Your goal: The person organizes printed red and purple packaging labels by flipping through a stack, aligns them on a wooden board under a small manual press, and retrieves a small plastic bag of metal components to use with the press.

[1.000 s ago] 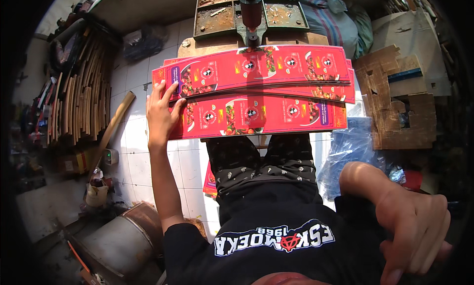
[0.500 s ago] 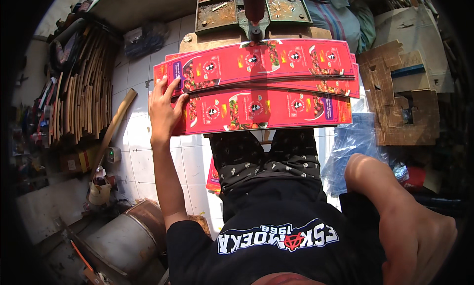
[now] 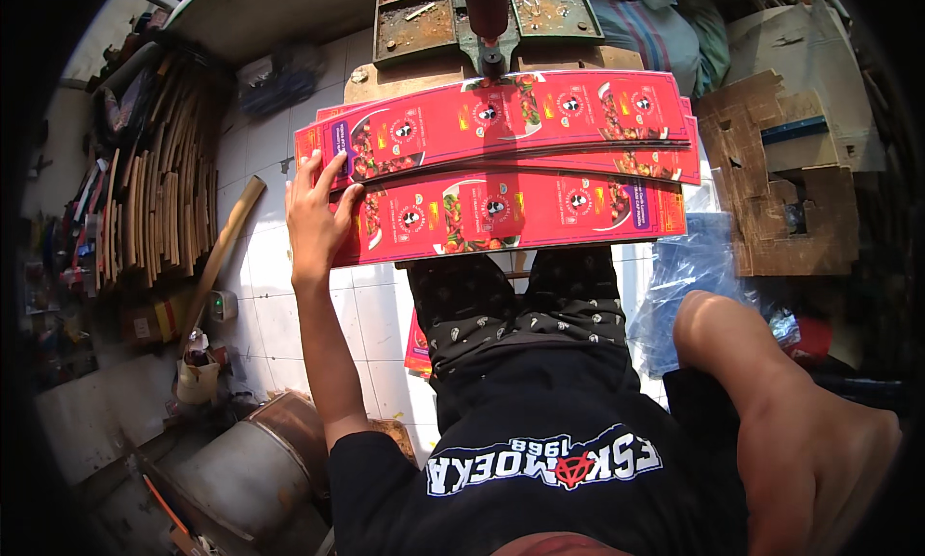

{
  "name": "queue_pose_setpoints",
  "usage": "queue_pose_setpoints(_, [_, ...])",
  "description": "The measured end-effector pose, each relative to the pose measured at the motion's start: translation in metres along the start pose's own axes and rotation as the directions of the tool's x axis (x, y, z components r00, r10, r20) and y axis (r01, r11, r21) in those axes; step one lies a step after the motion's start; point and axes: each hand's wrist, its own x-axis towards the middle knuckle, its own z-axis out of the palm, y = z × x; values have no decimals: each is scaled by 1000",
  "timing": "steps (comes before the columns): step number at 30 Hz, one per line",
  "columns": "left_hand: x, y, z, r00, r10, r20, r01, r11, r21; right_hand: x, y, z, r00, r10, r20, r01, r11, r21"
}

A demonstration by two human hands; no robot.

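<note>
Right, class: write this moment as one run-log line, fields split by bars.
left hand: fingers spread on left end of red printed sheets | right hand: picture's lower right, fingers unclear | sheets: overlapping, slightly fanned

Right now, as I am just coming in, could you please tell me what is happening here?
A person has the left hand on the left end of long red printed sheets, with its fingers spread on top. The sheets lie in overlapping layers, slightly fanned, before a dark upright machine part and partly over a wooden board. The right arm is bent, away from the sheets.
</note>
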Motion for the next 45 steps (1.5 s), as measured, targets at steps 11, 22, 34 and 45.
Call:
queue_pose_setpoints(11, [-5, -14, -3, 1000, 12, 0, -12, 1000, -24, -71, -20, -57, 989, 7, -150, -60, 933, -355])
queue_pose_setpoints(22, [-21, -30, 5, 984, -169, -59, 153, 967, -206, -244, -6, -188, 577, 22, -817, -725, -447, -524])
queue_pose_setpoints(34, [-17, -30, 7, 983, -180, -45, 170, 969, -179, -227, 4, -226, 574, -163, -802, -769, -444, -460])
queue_pose_setpoints(45, [-75, -35, -8, 843, -534, 66, 527, 794, -304, -257, 14, -149, 183, -185, -966, -949, -288, -125])
